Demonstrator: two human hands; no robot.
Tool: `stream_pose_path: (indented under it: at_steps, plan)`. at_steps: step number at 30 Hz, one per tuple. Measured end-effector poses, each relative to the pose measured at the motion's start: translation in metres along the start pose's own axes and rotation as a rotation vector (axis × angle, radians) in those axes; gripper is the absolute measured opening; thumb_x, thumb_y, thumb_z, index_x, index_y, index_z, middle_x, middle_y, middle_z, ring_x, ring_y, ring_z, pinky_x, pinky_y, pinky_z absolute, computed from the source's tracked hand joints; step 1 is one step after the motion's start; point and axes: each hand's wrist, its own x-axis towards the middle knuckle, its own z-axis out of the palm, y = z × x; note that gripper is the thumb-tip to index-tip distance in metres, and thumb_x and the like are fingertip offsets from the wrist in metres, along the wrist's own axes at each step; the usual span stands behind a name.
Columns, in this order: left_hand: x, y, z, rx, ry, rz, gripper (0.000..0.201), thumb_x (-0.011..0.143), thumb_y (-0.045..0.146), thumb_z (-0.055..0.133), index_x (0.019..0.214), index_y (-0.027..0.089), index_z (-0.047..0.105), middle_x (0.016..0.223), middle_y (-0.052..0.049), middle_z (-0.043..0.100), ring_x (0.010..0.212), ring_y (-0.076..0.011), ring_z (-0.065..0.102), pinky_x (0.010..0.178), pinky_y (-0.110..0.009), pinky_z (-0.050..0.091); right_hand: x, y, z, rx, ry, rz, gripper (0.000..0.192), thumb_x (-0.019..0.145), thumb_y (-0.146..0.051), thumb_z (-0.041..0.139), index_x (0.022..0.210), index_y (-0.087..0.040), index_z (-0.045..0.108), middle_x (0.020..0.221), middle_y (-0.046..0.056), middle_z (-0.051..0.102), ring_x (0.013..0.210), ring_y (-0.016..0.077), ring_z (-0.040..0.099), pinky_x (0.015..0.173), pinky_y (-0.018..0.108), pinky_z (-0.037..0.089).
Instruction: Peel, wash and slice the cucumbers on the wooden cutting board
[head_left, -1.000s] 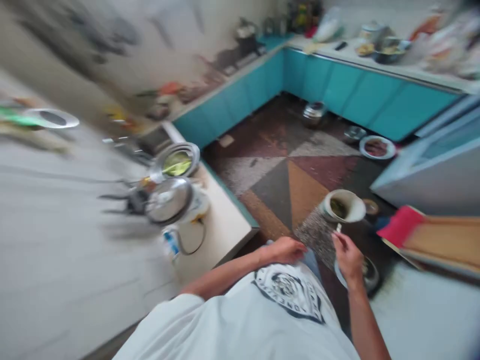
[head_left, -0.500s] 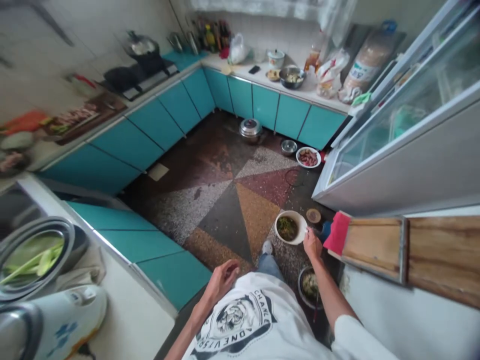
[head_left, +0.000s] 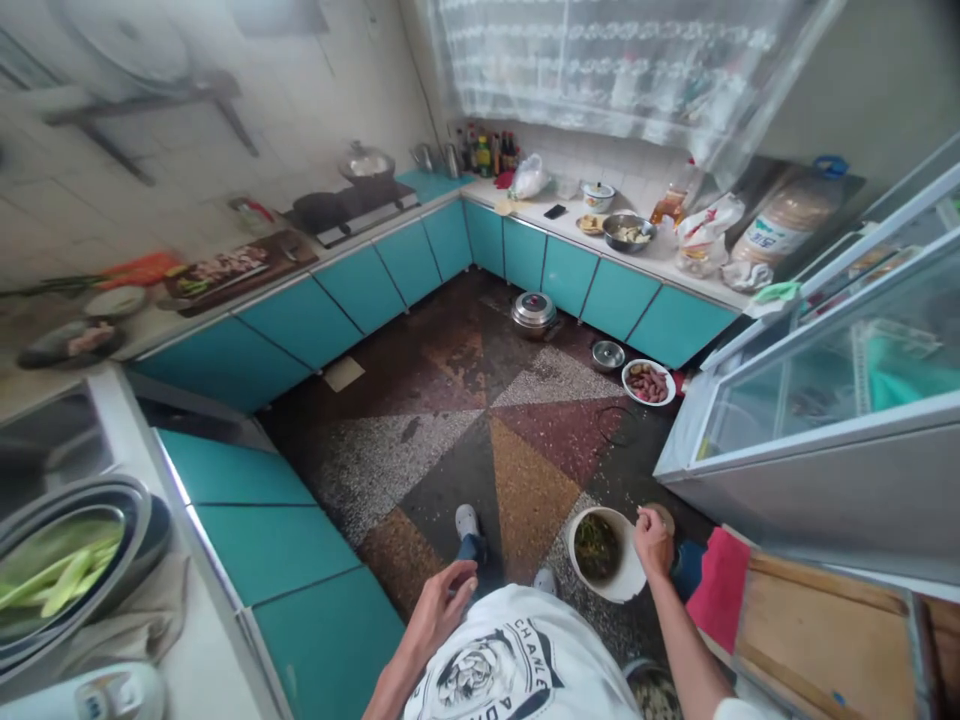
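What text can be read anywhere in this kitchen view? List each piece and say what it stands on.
"CHANE": on the white T-shirt, curving round the right of its round print.
Lower lettering on that print: cut off and upside down, not readable.
Dark characters on the large sack on the far counter: too blurred to read.
Labels on the bottles in the corner: too small to read.

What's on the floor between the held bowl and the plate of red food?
Head view: only bare floor between the bowl in the right hand and the plate, besides a thin dark loop.
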Motion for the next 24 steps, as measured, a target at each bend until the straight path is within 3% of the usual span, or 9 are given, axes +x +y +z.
stream_pose_path:
  at_steps: [3, 5, 8, 11, 13, 16, 21, 24]
  plan:
    - [0.037, -0.001, -0.045, -0.093, 0.0, 0.07, 0.051, 0.089, 0.068, 0.065, 0.109, 0.025, 0.083, 0.106, -0.009, 0.083, 0.103, -0.034, 0.078, 0.092, -0.041, 0.061, 0.015, -0.105, 0.037, 0.262, -0.065, -0.023, 0.055, 0.088, -0.064, 0.05, 0.105, -0.018, 0.075, 0.077, 0.01, 0.079, 0.064, 0.0257, 0.077, 0.067, 0.033, 0.055]
    - [0.063, 0.002, -0.081, -0.116, 0.035, 0.089, 0.057, 0.087, 0.07, 0.066, 0.111, 0.02, 0.082, 0.11, -0.012, 0.083, 0.106, -0.0345, 0.077, 0.095, -0.041, 0.061, 0.008, -0.187, 0.067, 0.435, -0.135, -0.08, 0.057, 0.085, -0.07, 0.054, 0.105, -0.019, 0.068, 0.073, 0.006, 0.075, 0.062, 0.0242, 0.076, 0.063, 0.03, 0.054]
    - [0.1, 0.009, -0.136, -0.149, 0.042, 0.14, 0.063, 0.091, 0.072, 0.064, 0.118, 0.017, 0.08, 0.115, -0.014, 0.082, 0.108, -0.033, 0.077, 0.095, -0.04, 0.061, -0.027, -0.305, 0.117, 0.645, -0.293, -0.116, 0.058, 0.083, -0.076, 0.058, 0.106, -0.022, 0.057, 0.07, 0.0, 0.071, 0.06, 0.0221, 0.074, 0.055, 0.028, 0.052]
    - [0.136, 0.02, -0.183, -0.19, 0.022, 0.198, 0.067, 0.092, 0.073, 0.064, 0.126, 0.017, 0.077, 0.121, -0.016, 0.081, 0.112, -0.0331, 0.076, 0.095, -0.041, 0.061, -0.067, -0.399, 0.16, 0.646, -0.464, -0.199, 0.046, 0.091, -0.069, 0.055, 0.104, -0.025, 0.051, 0.064, -0.005, 0.065, 0.051, 0.018, 0.066, 0.051, 0.025, 0.049]
    - [0.16, 0.029, -0.205, -0.227, 0.0, 0.221, 0.072, 0.093, 0.074, 0.066, 0.138, 0.018, 0.072, 0.129, -0.017, 0.079, 0.119, -0.0343, 0.075, 0.098, -0.043, 0.062, -0.085, -0.444, 0.18, 0.542, -0.519, -0.337, 0.031, 0.099, -0.054, 0.049, 0.108, -0.024, 0.052, 0.063, -0.006, 0.065, 0.05, 0.0163, 0.063, 0.052, 0.024, 0.046]
    - [0.195, 0.042, -0.226, -0.325, -0.054, 0.229, 0.084, 0.094, 0.073, 0.067, 0.158, 0.019, 0.056, 0.143, -0.019, 0.072, 0.128, -0.0345, 0.072, 0.107, -0.047, 0.059, -0.095, -0.491, 0.198, 0.277, -0.511, -0.587, 0.022, 0.104, -0.036, 0.05, 0.12, -0.023, 0.058, 0.073, -0.001, 0.072, 0.066, 0.0181, 0.07, 0.065, 0.024, 0.046]
    - [0.257, 0.055, -0.249, -0.529, -0.156, 0.222, 0.092, 0.099, 0.07, 0.065, 0.172, 0.023, 0.036, 0.16, -0.018, 0.06, 0.139, -0.0331, 0.066, 0.118, -0.048, 0.054, -0.078, -0.55, 0.222, -0.005, -0.569, -0.787, 0.04, 0.106, -0.025, 0.048, 0.145, -0.024, 0.055, 0.089, 0.004, 0.08, 0.077, 0.0214, 0.076, 0.071, 0.025, 0.044]
    - [0.3, 0.067, -0.273, -0.547, -0.073, 0.224, 0.087, 0.098, 0.069, 0.066, 0.168, 0.022, 0.045, 0.16, -0.015, 0.062, 0.146, -0.0338, 0.061, 0.125, -0.049, 0.048, -0.049, -0.592, 0.243, -0.073, -0.665, -0.915, 0.049, 0.103, -0.023, 0.048, 0.153, -0.022, 0.05, 0.091, 0.007, 0.082, 0.078, 0.0234, 0.077, 0.071, 0.027, 0.044]
